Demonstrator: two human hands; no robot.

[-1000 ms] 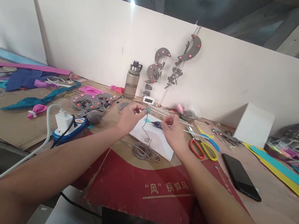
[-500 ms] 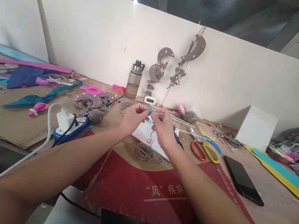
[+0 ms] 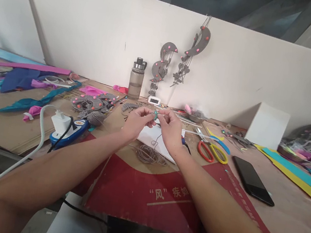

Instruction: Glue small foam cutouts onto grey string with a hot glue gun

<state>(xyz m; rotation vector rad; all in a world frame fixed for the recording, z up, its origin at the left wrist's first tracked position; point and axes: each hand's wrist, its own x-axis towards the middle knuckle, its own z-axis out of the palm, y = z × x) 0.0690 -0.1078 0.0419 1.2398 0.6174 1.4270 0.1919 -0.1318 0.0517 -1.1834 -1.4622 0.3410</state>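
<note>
My left hand (image 3: 138, 123) pinches a small teal piece (image 3: 155, 114) between thumb and forefinger, above the middle of the table. Close beside it, my right hand (image 3: 172, 133) is closed, its fingertips meeting the same piece. Grey yarn (image 3: 156, 138) hangs from under my right fingers and leads down to a loose coil of grey yarn (image 3: 149, 154). The fingers cover much of the teal piece, so its shape is hard to make out. Beneath both hands lies a white sheet or board (image 3: 145, 134), partly hidden.
Scissors (image 3: 209, 151) and a black phone (image 3: 252, 180) lie to the right. A blue power strip (image 3: 69, 134) with a white plug and cable sits left. Behind stand a bottle (image 3: 136, 79) and a small digital clock (image 3: 154, 100). Grey moon-shaped hangings (image 3: 199, 44) hang on the white partition.
The view has shifted slightly. The teal piece has turned between my fingertips and shows less of its shape. Both hands stay close together over the white sheet.
</note>
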